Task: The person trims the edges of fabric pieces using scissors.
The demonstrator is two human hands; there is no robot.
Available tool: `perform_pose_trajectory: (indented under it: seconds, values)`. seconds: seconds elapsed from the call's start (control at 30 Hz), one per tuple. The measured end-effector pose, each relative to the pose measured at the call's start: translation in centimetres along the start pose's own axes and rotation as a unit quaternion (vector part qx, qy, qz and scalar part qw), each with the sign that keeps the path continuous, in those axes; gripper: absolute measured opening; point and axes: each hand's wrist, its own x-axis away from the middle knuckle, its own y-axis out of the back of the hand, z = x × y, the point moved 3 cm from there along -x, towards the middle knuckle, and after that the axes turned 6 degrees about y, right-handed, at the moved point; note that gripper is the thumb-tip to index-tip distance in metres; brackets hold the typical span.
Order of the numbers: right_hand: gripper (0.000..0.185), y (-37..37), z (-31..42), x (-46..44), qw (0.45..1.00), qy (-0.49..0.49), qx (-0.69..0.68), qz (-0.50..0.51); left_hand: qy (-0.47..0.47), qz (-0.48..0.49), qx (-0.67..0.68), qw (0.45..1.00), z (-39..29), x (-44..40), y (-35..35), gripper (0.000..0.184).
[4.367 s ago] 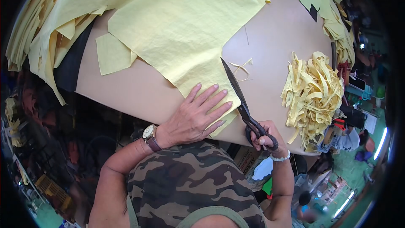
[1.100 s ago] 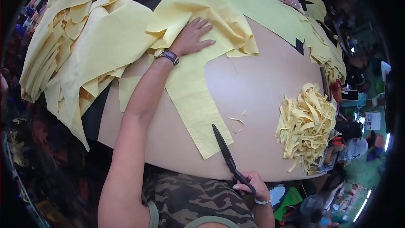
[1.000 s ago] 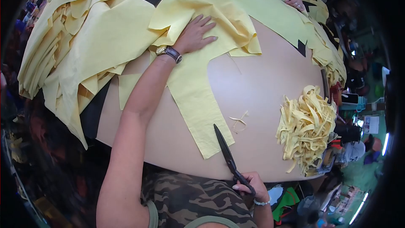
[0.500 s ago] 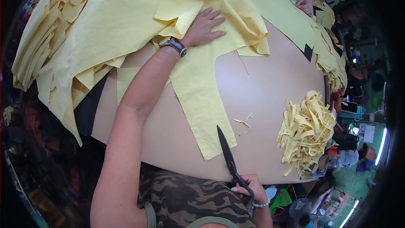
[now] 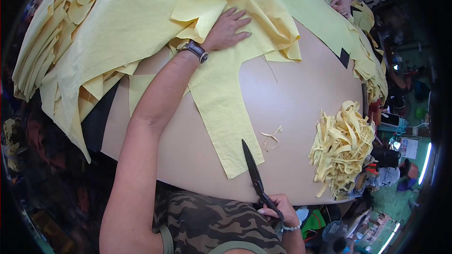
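My left hand lies flat with spread fingers on a piece of yellow cloth, which is rumpled around it. From there the cloth narrows toward me in a smooth strip. At the table's near edge my right hand is wrapped round the handles of black scissors. The blades are together, and their tip rests over the strip's lower right part. A small scrap of thread lies to the right of the strip.
A heap of yellow cut strips sits on the right of the table. Layered yellow cloth covers the left. At the top right, a co-worker's hands are by a pale green-yellow cloth.
Since the oldest frame, my left hand has moved from the cloth's near end up to its far part, which is now bunched. The scissors have moved down and left, and a co-worker's hands have appeared.
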Motion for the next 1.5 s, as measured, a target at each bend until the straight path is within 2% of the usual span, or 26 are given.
perform_pose_trajectory:
  seconds: [0.63, 0.73, 0.83, 0.87, 0.93, 1.03, 1.13, 1.2, 1.23, 1.3, 1.4, 1.43, 1.47, 1.5]
  values:
    - [0.027, -0.4, 0.1, -0.1, 1.0, 0.02, 0.013, -0.001, -0.009, -0.003, -0.004, 1.0, -0.1, 0.0, 0.1, 0.049]
    - [0.027, -0.4, -0.7, -0.1, 0.998, 0.055, 0.022, -0.008, -0.013, -0.017, 0.001, 1.0, -0.1, 0.2, 0.1, 0.048]
    - [0.025, -0.5, -1.8, 0.1, 0.986, 0.15, 0.051, -0.05, -0.013, -0.012, 0.028, 0.999, -0.4, 0.3, 0.5, 0.043]
    - [0.025, -0.6, -2.0, 0.2, 0.982, 0.171, 0.022, -0.079, -0.025, -0.018, 0.019, 0.999, -0.7, 0.4, 0.9, 0.039]
    - [0.024, -1.1, -2.1, 0.1, 0.966, 0.215, -0.039, -0.135, -0.052, -0.029, -0.001, 0.998, -1.3, 0.4, 1.9, 0.032]
    - [0.019, -1.1, -1.6, -1.0, 0.914, 0.279, -0.124, -0.269, -0.06, -0.023, -0.003, 0.998, -1.8, 0.4, 1.9, 0.021]
    - [0.02, 0.0, -0.6, -3.5, 0.818, 0.387, -0.153, -0.397, -0.125, -0.071, -0.018, 0.989, -4.2, 1.7, 2.8, 0.011]
    - [0.022, 0.4, 0.7, -4.4, 0.773, 0.418, -0.178, -0.442, -0.168, -0.138, -0.061, 0.974, -8.6, 3.8, 7.4, 0.01]
    - [0.023, 0.3, 1.6, -4.2, 0.759, 0.421, -0.176, -0.464, -0.156, -0.155, -0.072, 0.973, -9.9, 5.0, 9.3, 0.013]
    - [0.024, 0.7, 1.5, -4.8, 0.761, 0.425, -0.22, -0.438, -0.09, -0.14, -0.109, 0.98, -11.4, 7.9, 14.7, 0.011]
    - [0.026, 0.8, 1.3, -4.8, 0.777, 0.426, -0.226, -0.405, 0.073, -0.116, 0.083, 0.987, -8.9, 11.3, 21.6, 0.011]
    - [0.026, 0.4, 1.7, -4.9, 0.78, 0.422, -0.211, -0.41, 0.168, -0.051, 0.21, 0.962, -7.0, 12.1, 23.0, 0.013]
    - [0.026, -0.2, 2.2, -4.6, 0.783, 0.418, -0.196, -0.416, 0.258, 0.014, 0.331, 0.907, -4.9, 12.7, 24.5, 0.019]
    - [0.026, -0.7, 2.5, -4.5, 0.785, 0.414, -0.18, -0.423, 0.296, 0.025, 0.346, 0.89, -2.6, 13.3, 26.1, 0.024]
